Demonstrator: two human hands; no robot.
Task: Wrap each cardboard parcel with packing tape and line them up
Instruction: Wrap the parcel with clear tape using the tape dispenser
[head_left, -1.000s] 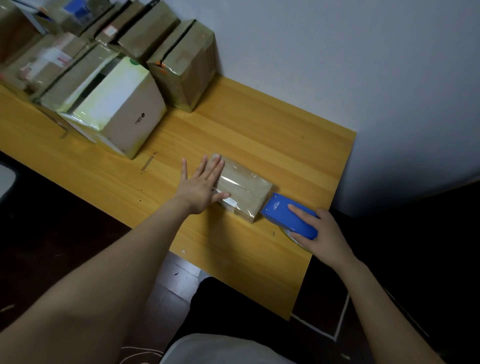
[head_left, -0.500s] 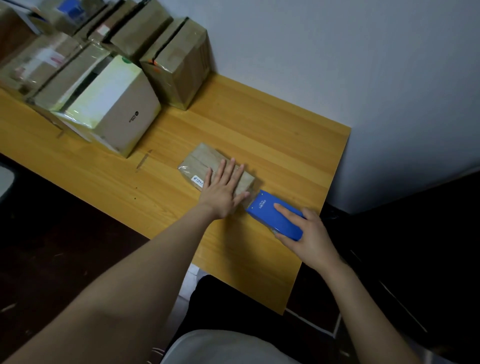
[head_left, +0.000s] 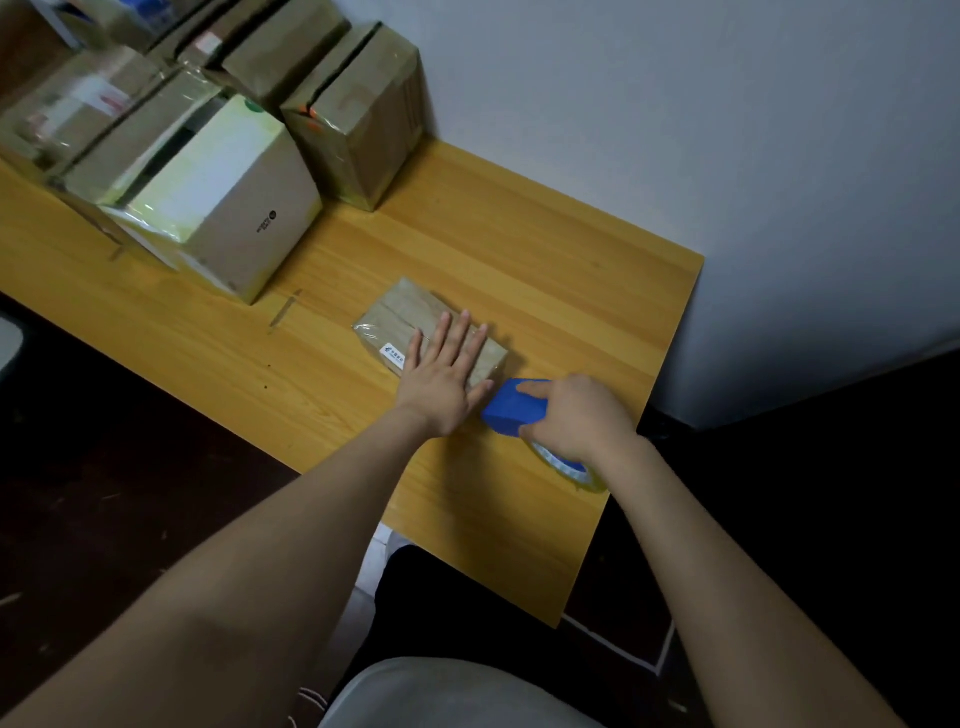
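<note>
One small parcel (head_left: 402, 319) lies under the left hand (head_left: 441, 376), fingers flat and spread. The right hand (head_left: 579, 415) grips one blue tape dispenser (head_left: 511, 410) (its roll (head_left: 569, 467) is half hidden). The rear parcels (head_left: 358, 104) run off-frame.

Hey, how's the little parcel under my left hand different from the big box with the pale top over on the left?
The little parcel is low and flat; the big box stands much taller. The parcel lies apart with the left hand flat on it; the box sits untouched beside other boxes. The parcel's top is brown; the box's is pale. Both are cardboard under glossy tape.
</note>
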